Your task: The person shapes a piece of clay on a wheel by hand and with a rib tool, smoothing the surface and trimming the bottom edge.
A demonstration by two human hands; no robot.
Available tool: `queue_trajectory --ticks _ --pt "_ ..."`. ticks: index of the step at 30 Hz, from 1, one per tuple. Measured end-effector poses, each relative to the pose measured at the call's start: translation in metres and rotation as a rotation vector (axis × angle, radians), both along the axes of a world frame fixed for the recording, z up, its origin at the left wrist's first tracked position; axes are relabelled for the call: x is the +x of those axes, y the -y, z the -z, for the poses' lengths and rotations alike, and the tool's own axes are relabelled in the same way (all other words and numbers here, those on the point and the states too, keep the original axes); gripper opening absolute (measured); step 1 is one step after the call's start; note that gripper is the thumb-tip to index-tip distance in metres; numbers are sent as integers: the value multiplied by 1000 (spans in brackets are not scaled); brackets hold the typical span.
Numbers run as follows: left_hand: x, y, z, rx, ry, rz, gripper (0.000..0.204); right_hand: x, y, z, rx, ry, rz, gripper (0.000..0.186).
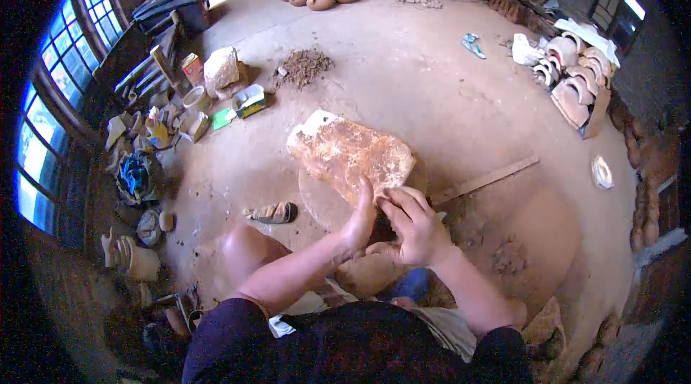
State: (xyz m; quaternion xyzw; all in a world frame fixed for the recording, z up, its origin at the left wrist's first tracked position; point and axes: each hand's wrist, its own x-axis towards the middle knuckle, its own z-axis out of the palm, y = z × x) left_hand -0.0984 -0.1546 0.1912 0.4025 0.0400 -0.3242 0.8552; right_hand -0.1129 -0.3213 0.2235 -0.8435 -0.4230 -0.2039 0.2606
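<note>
My left hand point(359, 223) is held up edge-on before me, its visible digit stretched upward and the rest of its fingers mostly hidden. Close against it, my right hand point(412, 224) has its fingers bent and drawn together toward the left palm. Whatever lies between the hands is hidden; only a dark gap shows there. Just beyond my fingertips is a rectangular board point(353, 150), coated in patchy reddish-brown clay with a paler far left corner. It rests over a round, dusty disc point(313, 197).
A long wooden strip point(488, 178) lies right of the board. At left are a dark-soled shoe point(272, 213), a tub point(249, 101) and a clay heap point(304, 67). Several round clay pots point(321, 0) stand far off; curved pottery pieces point(576, 82) are piled at right.
</note>
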Motion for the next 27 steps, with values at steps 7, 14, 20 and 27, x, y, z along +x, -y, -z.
queue_trajectory --ticks 7,14,20,27 --pt "-6 -2 42 -1 -298 557 123 5 23 37 96 104 -46 42" --pt "17 -11 48 207 204 266 105 -8 60 20 1147 -576 515 27" --pt "42 52 -2 -110 111 -118 60 -14 45 43 795 181 449 68" --pt "-5 77 16 -205 90 66 47 -15 57 10 544 307 455 108"
